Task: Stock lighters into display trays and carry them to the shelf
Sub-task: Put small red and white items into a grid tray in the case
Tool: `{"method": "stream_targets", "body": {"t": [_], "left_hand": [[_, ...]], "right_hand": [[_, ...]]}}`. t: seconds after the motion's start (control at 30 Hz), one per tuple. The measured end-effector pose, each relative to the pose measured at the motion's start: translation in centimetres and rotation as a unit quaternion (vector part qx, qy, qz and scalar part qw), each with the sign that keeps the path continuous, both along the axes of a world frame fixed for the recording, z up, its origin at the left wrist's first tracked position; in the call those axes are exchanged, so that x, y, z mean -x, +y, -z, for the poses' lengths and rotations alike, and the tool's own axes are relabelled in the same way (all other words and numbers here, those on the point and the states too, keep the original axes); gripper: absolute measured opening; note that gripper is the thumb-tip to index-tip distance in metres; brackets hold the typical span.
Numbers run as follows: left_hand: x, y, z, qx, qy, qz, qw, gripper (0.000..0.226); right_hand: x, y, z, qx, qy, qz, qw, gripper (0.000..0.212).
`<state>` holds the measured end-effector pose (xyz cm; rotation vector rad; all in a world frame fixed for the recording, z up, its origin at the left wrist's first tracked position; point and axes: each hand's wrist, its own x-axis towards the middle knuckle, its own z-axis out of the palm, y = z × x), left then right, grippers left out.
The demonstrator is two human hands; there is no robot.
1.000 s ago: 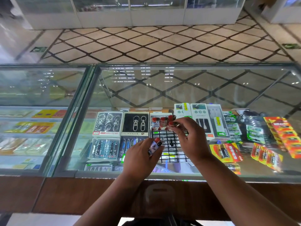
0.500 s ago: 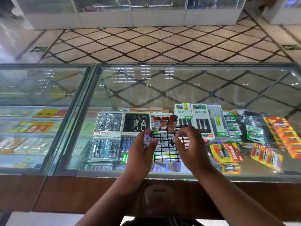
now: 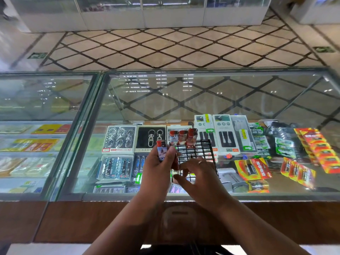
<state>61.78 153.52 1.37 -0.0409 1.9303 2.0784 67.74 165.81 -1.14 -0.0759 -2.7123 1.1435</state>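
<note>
A black wire display tray (image 3: 204, 148) sits on the glass counter top. Three red-topped lighters (image 3: 183, 137) stand side by side in its far row. My left hand (image 3: 156, 172) is just left of the tray and grips a few lighters. One of them, a red-capped lighter (image 3: 162, 150) with a pale printed body, sticks upright above my fingers. My right hand (image 3: 200, 173) hovers over the tray's near part, fingers spread and reaching left toward the lighters in my left hand. It holds nothing that I can see.
Under the glass counter (image 3: 184, 100) lie keyring boxes (image 3: 119, 138), nail clipper sets (image 3: 116, 168), cable boxes (image 3: 223, 133) and battery packs (image 3: 252, 169). A wooden ledge (image 3: 73, 221) runs along the near edge. A second glass case (image 3: 36, 107) adjoins on the left.
My right hand let go of a lighter at the tray's far row and drew back toward my left hand. My left hand turned a lighter upright and lifted it.
</note>
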Motion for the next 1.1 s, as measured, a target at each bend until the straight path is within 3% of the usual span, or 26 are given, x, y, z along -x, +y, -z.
{"method": "stream_targets", "body": {"t": [0.23, 0.43, 0.57, 0.83, 1.1], "left_hand": [[0.6, -0.5, -0.4, -0.056, -0.012, 0.016, 0.998, 0.012], [0.9, -0.7, -0.4, 0.037, 0.069, 0.082, 0.994, 0.008], [1.0, -0.5, 0.0, 0.064, 0.078, 0.077, 0.992, 0.006], [1.9, 0.6, 0.2, 0.066, 0.075, 0.016, 0.995, 0.007], [2.3, 1.5, 1.0, 0.103, 0.095, -0.002, 0.990, 0.008]], "right_hand": [[0.9, 0.8, 0.3, 0.054, -0.018, 0.046, 0.997, 0.032], [2.0, 1.2, -0.6, 0.057, -0.019, 0.054, 0.997, 0.026], [2.0, 1.6, -0.4, 0.015, -0.008, 0.060, 0.998, 0.024], [1.4, 2.2, 1.3, -0.176, 0.022, 0.098, 0.979, 0.019], [1.5, 2.1, 1.6, -0.198, 0.025, 0.093, 0.975, 0.013]]}}
